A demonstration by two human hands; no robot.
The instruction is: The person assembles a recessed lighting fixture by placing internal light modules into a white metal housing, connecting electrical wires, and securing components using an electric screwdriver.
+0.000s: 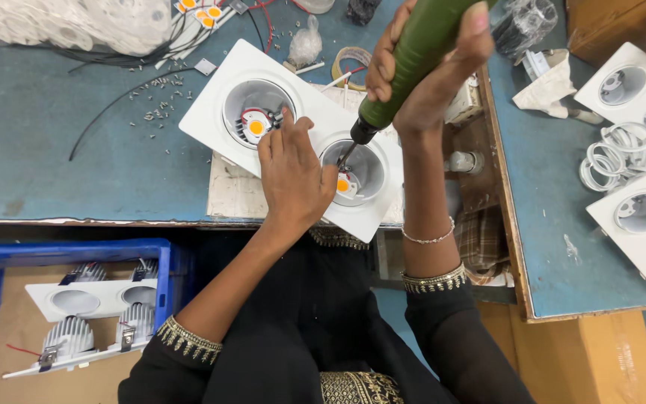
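A worn blue-painted bench (54,142) fills the upper view. At its centre lies a white rectangular twin downlight fixture (211,105) with two round recessed cups. The left hand (293,176) presses flat on the fixture between the cups, fingers spread, holding nothing. From twelve o'clock, the right hand (428,63) wraps its grip around a green cylindrical electric screwdriver (413,60), whose bit dips into the cup at three o'clock, probably meeting a screw, though the tip is too small to tell. Small loose screws (160,97) lie scattered at ten o'clock.
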